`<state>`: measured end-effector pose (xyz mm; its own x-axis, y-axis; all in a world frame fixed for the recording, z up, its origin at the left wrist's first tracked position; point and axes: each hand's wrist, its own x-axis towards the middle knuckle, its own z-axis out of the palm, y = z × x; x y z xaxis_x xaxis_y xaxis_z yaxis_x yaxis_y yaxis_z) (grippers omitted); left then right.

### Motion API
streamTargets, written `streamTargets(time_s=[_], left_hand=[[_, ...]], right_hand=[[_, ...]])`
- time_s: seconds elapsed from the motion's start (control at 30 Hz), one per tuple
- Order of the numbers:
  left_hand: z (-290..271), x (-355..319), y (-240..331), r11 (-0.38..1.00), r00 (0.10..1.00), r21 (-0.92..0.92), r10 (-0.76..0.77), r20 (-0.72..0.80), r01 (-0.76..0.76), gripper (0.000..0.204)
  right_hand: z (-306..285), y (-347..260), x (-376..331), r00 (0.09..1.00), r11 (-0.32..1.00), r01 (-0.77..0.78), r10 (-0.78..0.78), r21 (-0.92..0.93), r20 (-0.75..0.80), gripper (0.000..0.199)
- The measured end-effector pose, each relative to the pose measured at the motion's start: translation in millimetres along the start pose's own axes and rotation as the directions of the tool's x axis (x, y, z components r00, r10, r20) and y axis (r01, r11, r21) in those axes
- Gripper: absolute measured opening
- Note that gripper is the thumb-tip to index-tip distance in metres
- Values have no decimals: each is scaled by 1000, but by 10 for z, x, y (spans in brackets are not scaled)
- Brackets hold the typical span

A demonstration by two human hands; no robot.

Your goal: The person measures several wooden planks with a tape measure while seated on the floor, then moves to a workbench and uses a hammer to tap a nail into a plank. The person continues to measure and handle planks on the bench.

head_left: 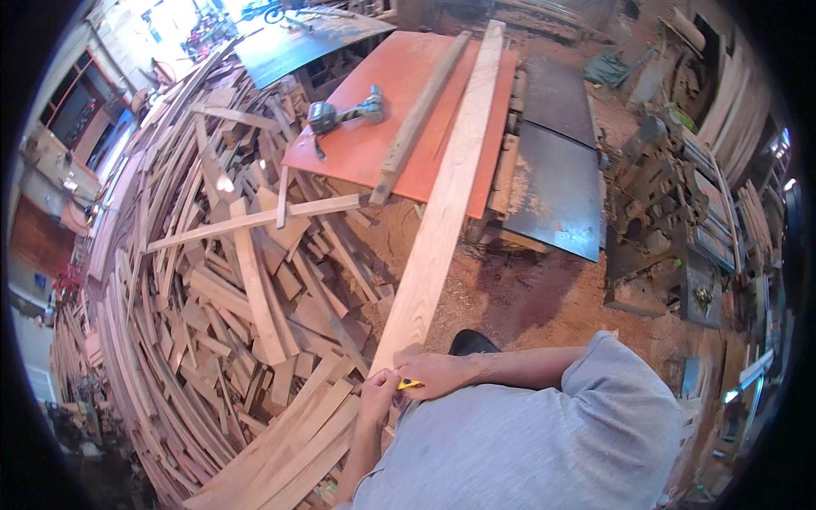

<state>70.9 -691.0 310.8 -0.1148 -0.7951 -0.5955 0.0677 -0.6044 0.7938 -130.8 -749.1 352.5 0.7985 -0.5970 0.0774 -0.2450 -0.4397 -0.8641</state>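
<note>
Both hands meet at the near end of the long plank [442,195], the right hand [435,372] pinching a small yellow tool [409,384], the left hand [379,393] closed just beside it.

Head-worn fisheye, looking steeply down, close overhead

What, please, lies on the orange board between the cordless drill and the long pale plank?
In the head view, a narrower, darker wooden batten lies there, slanting across the orange board between the cordless drill and the long pale plank.
</note>
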Motion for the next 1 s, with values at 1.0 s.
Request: streamTargets(time_s=[1.0], left_hand=[[1882, 2875, 1457, 719, 955, 649, 294, 41, -249, 36]], right_hand=[[-2523, 1358, -1491, 472, 882, -463, 326, 84, -819, 19]])
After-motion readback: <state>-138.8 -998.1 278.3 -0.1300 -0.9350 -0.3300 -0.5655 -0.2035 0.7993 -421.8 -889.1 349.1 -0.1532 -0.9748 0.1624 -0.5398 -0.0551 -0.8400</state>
